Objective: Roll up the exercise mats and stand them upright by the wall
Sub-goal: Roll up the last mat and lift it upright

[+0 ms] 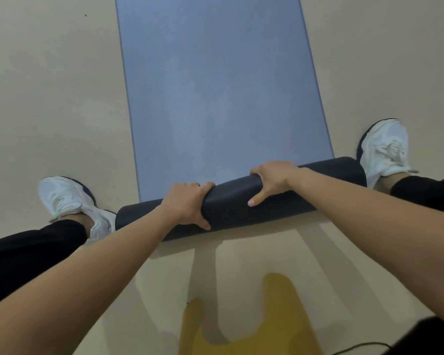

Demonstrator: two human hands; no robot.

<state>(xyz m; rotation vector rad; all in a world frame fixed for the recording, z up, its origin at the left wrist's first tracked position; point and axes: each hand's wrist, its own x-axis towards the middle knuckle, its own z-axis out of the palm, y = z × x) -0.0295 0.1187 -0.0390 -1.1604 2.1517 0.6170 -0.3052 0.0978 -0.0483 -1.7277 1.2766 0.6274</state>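
Barely begun: left hand (187, 202) and right hand (273, 179) each clenched on short dark roll (318, 180) of blue mat (215, 98), floor (49, 98)-bound between shoes; most length flat, standing pending.

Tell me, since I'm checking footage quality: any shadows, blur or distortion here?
Head view: several soft arm shadows fan across the floor below the rolled mat, suggesting multiple lights; wide-angle stretch enlarges the forearms; the yellow shape at bottom is blurred; no harsh glare.
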